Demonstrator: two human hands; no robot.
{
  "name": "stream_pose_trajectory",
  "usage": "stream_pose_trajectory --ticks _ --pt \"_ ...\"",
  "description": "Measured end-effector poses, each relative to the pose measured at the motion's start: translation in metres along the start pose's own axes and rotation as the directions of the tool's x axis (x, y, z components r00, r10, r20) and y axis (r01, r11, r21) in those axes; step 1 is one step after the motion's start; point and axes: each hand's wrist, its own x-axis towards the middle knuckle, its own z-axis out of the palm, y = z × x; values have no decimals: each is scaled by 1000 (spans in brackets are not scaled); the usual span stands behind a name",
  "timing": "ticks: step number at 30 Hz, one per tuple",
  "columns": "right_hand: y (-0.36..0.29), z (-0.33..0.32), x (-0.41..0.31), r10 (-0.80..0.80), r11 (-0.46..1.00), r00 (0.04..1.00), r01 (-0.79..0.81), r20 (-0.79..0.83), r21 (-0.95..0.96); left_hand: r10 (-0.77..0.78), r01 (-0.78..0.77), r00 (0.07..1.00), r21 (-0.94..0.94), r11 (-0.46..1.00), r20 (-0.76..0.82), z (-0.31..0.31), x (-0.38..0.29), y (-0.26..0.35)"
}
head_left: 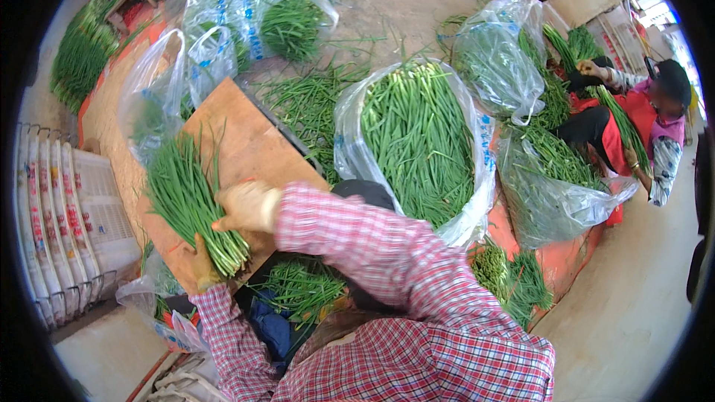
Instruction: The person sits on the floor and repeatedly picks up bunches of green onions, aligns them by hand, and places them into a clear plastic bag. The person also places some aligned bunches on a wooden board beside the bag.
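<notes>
A bunch of green leafy stalks, apparently garlic chives (187,195), lies on a tilted-looking wooden board (234,123) before me. Its pale cut ends point toward my body. My gloved left hand (204,268) grips the bunch low on its left side, with some fingers hidden by the stalks. On the other side, my gloved right hand (246,206) is blurred, thumb and fingers apart, close against the stalks. I cannot tell whether it touches them. Below the board, loose chives (301,287) lie near my lap.
An open plastic bag (483,178) packed with chives stands right of the board. More filled bags (251,5) stand behind it. Loose greens (313,106) litter the floor. Stacked plastic crates (72,218) are at left. Another person (637,117) sits at right, holding chives.
</notes>
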Motion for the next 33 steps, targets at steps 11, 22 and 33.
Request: stream_pose_trajectory --ticks 11,22,33 --pt "340 -117 -269 789 449 185 -825 -585 344 353 -543 808 -366 756 -471 34 -124 13" --pt "430 -158 -229 730 580 372 -781 -573 233 490 -510 857 -399 762 -160 58 -126 69" --pt "399 -138 -224 812 492 289 -806 -507 329 390 -198 912 -698 689 126 94 -139 94"
